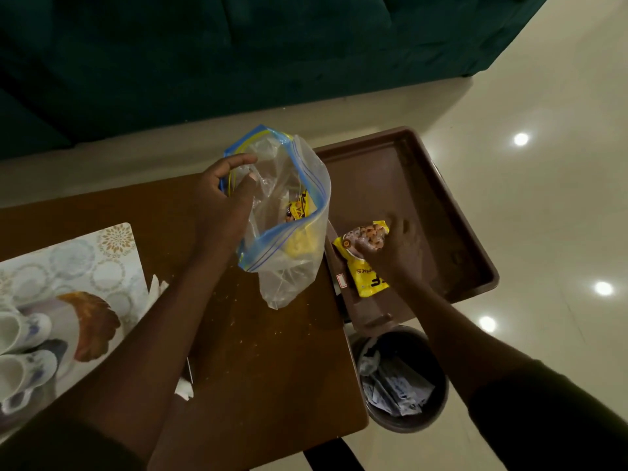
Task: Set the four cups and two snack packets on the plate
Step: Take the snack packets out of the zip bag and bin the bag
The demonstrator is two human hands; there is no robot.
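My left hand (224, 202) grips the open rim of a clear zip bag (289, 232) held above the wooden table (265, 362). A second yellow snack packet (299, 207) shows inside the bag. My right hand (394, 253) holds a yellow snack packet (365, 266) over the near left part of the brown tray (424, 185); I cannot tell whether the packet touches the tray. Two white cups with blue flowers (20, 355) lie at the far left on a patterned mat (85, 266), partly cut off by the frame edge.
A dark bin (401, 382) full of paper scraps stands on the floor below the tray. A dark green sofa (238, 56) fills the back. Shiny tiled floor lies to the right. Bits of white paper (185, 389) lie on the table near my left arm.
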